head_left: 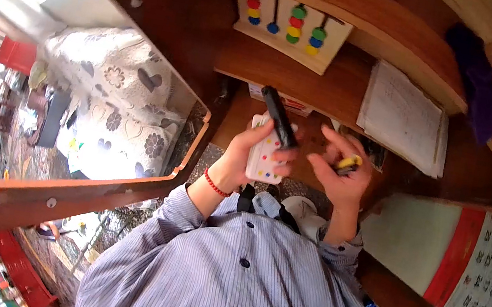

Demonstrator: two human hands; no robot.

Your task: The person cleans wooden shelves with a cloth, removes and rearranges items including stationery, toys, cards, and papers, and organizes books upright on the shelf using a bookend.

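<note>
My left hand [239, 155], a red bead bracelet on its wrist, is closed around a white case with coloured dots [262, 164]. A long black object [279, 117], shaped like a stapler, lies across the top of the case under my left thumb. To the right, apart from the case, my right hand [344, 180] is partly blurred. A small yellow-and-black object [348, 165] sits between its curled fingers; its kind cannot be made out. Both hands are in front of my striped shirt, below the desk shelf.
A wooden shelf [312, 76] holds a bead counting frame [289, 29] and a stack of papers [404, 115]. Purple cloth [479, 83] hangs at upper right. A calendar [482, 267] is at right. Beyond a wooden edge at left stands a flower-patterned sofa [118, 91].
</note>
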